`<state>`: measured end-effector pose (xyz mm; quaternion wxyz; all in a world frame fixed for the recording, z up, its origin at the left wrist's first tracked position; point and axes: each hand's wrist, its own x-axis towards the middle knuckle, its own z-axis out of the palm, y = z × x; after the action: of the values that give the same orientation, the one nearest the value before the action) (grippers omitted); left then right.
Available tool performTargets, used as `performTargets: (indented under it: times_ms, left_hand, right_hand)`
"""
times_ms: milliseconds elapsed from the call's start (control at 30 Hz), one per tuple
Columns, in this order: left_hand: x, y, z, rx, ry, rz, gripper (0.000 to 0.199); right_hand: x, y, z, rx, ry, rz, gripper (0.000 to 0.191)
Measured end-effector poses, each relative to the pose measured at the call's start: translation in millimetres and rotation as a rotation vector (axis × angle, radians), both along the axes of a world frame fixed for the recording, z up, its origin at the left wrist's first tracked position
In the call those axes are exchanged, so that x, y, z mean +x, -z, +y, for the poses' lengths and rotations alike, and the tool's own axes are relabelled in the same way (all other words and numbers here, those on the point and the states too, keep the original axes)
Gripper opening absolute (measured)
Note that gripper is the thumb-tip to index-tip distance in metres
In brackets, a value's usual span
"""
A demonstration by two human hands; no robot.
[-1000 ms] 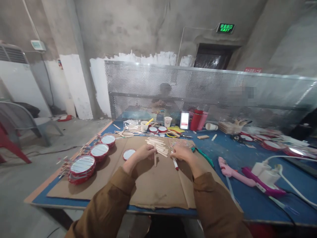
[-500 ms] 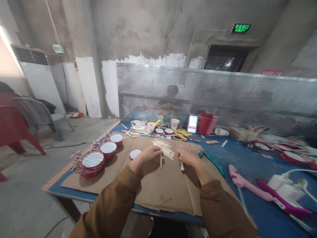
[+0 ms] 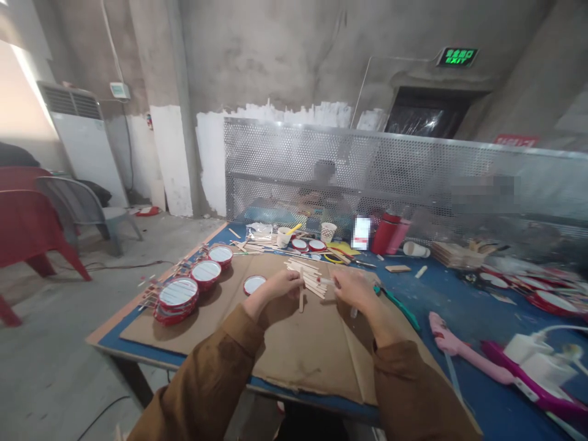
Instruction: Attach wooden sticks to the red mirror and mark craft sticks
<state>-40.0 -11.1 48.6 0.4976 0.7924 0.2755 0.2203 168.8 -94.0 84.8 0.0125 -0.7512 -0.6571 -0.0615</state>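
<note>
- The left grip (image 3: 282, 286), a bare hand below a brown cloth sleeve (image 3: 206, 373), is closed, thumb and fingers together on a flat, pale wooden stick (image 3: 301, 300).
- This stick stands out past the fingertips, its lower end pointing toward the near edge of the cardboard.
- The right grip (image 3: 353, 288), well apart from the left one, is closed around a slim white pen with a red end (image 3: 327, 282).
- The red end points toward the left grip, short of the held stick; how the fingers wrap the pen's far part is hidden.
- Just beyond and between both grips, a loose fan of pale wooden sticks (image 3: 316, 286) lies on a flat brown cardboard sheet (image 3: 303, 367).
- Beside the left wrist sits a round, white-topped piece with a red rim (image 3: 254, 284).
- Farther left of the left grip stand stacks of round, red-rimmed pieces with white tops (image 3: 178, 293).
- Right of the right grip, a slim teal tool (image 3: 402, 307) lies near; beyond it, a pink plastic tool (image 3: 478, 358) rests on the blue surface (image 3: 441, 288).
- Well beyond the right grip stands a red cylindrical bottle (image 3: 384, 236).
</note>
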Motion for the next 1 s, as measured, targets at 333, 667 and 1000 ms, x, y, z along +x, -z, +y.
performTargets:
  times_ms: [333,667,1000]
  left_hand:
    - [4,7.6,7,0.009,-0.027,-0.049,0.029]
    - [5,13.7,12,-0.002,-0.004,-0.031,0.027]
    - [6,17.6,16,0.073,0.034,-0.055,0.024]
  right_hand:
    - [-54,18.8,2,0.544,-0.223,1.058,0.028]
    - [-67,25.2,4,0.547,-0.205,1.267,0.026]
    - [-66,30.2,7,0.563,-0.266,1.263,0.028]
